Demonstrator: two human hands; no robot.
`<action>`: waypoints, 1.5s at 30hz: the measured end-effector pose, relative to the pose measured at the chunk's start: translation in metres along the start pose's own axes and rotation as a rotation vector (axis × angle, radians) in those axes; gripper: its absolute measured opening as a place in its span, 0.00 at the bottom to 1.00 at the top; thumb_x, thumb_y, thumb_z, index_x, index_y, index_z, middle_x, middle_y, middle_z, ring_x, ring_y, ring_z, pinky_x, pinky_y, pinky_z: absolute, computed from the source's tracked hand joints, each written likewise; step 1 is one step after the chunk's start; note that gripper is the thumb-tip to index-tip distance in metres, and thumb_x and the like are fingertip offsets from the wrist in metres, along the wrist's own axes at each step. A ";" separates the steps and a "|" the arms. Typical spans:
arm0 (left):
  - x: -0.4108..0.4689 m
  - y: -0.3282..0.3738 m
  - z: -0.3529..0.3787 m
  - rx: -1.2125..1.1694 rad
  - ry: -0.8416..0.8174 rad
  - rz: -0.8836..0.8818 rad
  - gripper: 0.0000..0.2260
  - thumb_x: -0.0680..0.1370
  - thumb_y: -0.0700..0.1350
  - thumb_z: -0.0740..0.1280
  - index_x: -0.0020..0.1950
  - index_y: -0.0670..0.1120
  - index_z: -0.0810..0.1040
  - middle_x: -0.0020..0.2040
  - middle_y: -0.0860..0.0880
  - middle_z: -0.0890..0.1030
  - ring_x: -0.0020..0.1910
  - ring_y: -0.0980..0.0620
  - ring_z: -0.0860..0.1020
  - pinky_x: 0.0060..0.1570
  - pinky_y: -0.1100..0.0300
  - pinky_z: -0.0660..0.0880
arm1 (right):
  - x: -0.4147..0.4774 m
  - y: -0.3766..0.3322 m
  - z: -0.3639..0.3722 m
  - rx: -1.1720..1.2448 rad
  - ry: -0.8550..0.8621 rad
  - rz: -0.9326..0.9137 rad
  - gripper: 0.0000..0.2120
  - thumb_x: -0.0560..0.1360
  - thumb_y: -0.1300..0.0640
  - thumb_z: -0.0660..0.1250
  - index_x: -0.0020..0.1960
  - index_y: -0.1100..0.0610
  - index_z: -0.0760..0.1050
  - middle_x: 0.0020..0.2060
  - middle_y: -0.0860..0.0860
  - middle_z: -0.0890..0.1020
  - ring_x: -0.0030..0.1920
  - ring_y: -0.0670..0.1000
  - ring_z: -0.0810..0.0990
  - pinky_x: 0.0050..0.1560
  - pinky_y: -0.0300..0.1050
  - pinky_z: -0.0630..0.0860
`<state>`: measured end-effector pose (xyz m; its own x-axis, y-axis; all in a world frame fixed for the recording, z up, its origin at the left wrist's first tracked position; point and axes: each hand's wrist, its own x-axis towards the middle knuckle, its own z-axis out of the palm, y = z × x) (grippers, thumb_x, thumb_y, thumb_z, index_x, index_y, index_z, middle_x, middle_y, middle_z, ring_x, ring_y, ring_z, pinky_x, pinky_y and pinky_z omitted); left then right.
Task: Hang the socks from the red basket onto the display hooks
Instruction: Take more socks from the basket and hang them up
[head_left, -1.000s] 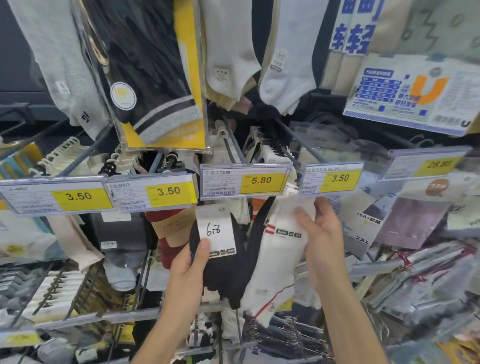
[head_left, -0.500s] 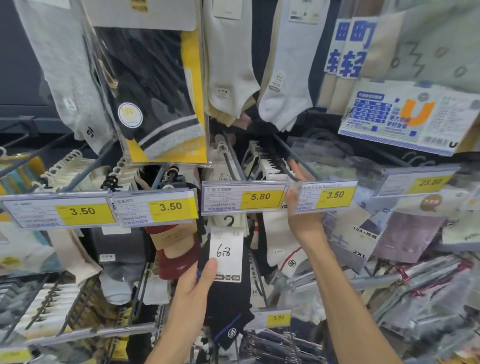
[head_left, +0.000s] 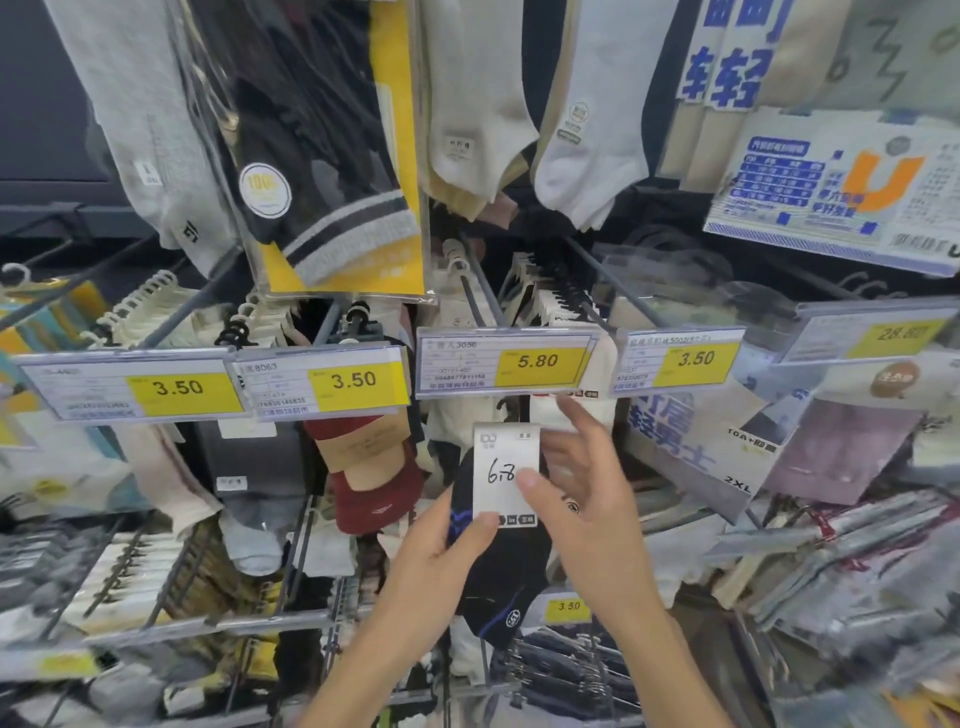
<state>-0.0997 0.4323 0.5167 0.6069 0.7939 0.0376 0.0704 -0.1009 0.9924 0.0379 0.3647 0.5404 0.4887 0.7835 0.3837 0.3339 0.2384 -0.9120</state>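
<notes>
Holding black sock (head_left: 503, 584) between left hand (head_left: 437, 560) and right hand (head_left: 587, 501)

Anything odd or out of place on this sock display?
The card on the black sock is hand-marked 6.8, but the nearest price tags read 5.80 and 3.50; no matching tag shows. On the right, bagged packs lie heaped at angles, not hanging.

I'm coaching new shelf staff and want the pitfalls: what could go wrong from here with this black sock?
The black sock is held mainly by its paper label, pinched by the left hand and right hand; the label could crease or slip. The 5.80 price tag hides the hook tip above, so threading may miss. The red socks under the 3.50 price tag hang close beside, so it might land on the wrong hook.
</notes>
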 end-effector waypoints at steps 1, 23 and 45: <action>0.001 0.000 0.002 0.017 -0.012 0.027 0.15 0.82 0.39 0.64 0.62 0.58 0.78 0.54 0.64 0.84 0.54 0.66 0.81 0.47 0.75 0.74 | 0.000 0.001 -0.001 0.038 -0.026 0.031 0.27 0.74 0.54 0.69 0.69 0.37 0.68 0.54 0.46 0.83 0.58 0.48 0.81 0.61 0.48 0.77; -0.001 -0.103 -0.014 0.942 -0.187 0.120 0.09 0.81 0.56 0.59 0.61 0.63 0.71 0.58 0.67 0.74 0.55 0.68 0.74 0.64 0.63 0.57 | 0.070 0.005 -0.036 -0.159 0.250 -0.037 0.18 0.80 0.68 0.62 0.64 0.49 0.72 0.64 0.51 0.78 0.63 0.35 0.74 0.65 0.27 0.64; -0.180 -0.207 0.086 0.785 -1.126 0.008 0.08 0.81 0.46 0.63 0.58 0.51 0.78 0.57 0.51 0.81 0.57 0.47 0.80 0.54 0.54 0.73 | -0.392 0.091 0.041 -0.271 0.313 0.991 0.22 0.74 0.67 0.61 0.63 0.49 0.77 0.53 0.45 0.82 0.53 0.44 0.79 0.55 0.37 0.75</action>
<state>-0.1560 0.2588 0.2947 0.8915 -0.0821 -0.4454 0.2602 -0.7121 0.6521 -0.1566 0.1025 0.3009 0.8117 0.3668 -0.4545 -0.1762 -0.5881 -0.7894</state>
